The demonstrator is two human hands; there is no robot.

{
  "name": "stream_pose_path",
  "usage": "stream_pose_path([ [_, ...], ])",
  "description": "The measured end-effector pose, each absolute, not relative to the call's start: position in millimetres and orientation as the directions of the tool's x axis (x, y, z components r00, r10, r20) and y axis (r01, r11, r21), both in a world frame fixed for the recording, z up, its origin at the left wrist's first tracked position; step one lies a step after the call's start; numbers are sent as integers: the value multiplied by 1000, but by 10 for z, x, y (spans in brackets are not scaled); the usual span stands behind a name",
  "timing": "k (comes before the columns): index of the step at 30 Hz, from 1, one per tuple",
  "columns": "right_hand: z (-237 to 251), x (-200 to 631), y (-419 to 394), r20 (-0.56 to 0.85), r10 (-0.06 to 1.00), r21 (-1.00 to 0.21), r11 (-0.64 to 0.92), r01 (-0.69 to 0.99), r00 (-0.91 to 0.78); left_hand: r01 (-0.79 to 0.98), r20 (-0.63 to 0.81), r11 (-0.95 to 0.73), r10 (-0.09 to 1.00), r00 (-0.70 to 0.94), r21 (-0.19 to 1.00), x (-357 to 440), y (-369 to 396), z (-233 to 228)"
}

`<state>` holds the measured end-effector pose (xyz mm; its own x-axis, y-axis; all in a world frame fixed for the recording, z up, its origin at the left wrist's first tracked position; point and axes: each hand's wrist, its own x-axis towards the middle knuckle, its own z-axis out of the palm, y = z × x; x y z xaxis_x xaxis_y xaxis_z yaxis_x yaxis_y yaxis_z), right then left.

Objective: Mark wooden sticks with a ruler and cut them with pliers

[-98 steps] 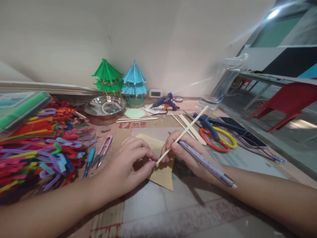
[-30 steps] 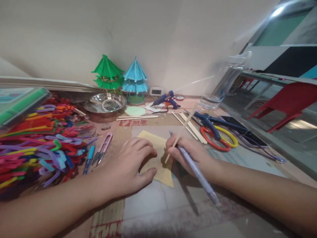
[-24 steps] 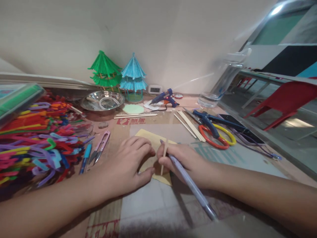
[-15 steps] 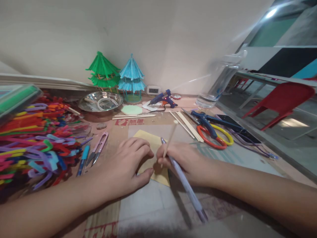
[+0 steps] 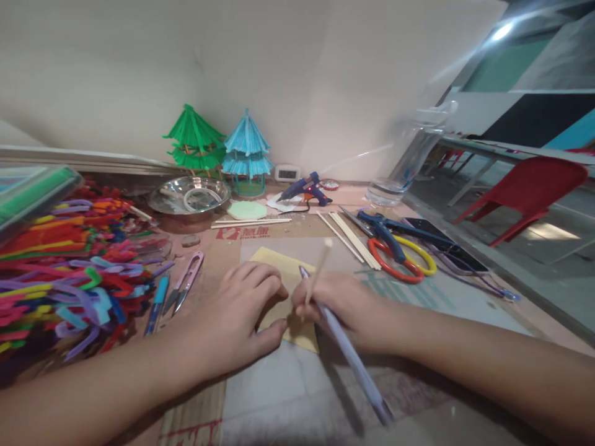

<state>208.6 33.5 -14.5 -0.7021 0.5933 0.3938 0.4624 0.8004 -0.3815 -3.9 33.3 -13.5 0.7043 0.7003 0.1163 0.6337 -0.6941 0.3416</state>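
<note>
The wooden stick (image 5: 318, 269) is pale, thin and straight, tilted in the right hand (image 5: 341, 303) above the yellow paper (image 5: 288, 266); its upper end stands clear of the fingers, while its lower end is lost among the fingertips, so I can't tell from here whether it touches the sheet. On my feed the thumb and first fingers of that hand are pressed together, pinching the stick. The same hand also carries a lilac pen (image 5: 349, 348), slanting with its tip toward the wall and its blunt end toward my camera. The left hand (image 5: 246, 310) lies palm down over the paper's left part, fingers curved side by side, the thumb apart from the forefinger, and I see yellow in the gap between them. Beyond the right hand I make out other pale sticks (image 5: 354, 241) and scissors (image 5: 402, 277) with red and yellow loops. Farther back sit a blue glue gun (image 5: 304, 186), a steel bowl (image 5: 186, 212) and two tiered models, one green (image 5: 195, 133), one light blue (image 5: 246, 139). Over on my left, pink-handled snips (image 5: 183, 295) lie near a heap of colourful pipe cleaners (image 5: 60, 272).
</note>
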Motion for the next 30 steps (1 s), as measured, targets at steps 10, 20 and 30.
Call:
stream_pose_path([
  [10, -156, 2041, 345, 433, 674, -445, 737, 508, -599, 664, 89, -646, 739, 668, 376, -63, 303, -114],
  [20, -156, 2046, 358, 394, 604, -381, 793, 475, -693, 659, 100, -652, 735, 670, 375, -59, 301, -124],
  [30, -150, 2064, 358, 373, 644, -441, 757, 483, -668, 634, 159, -686, 713, 682, 357, -47, 307, -119],
])
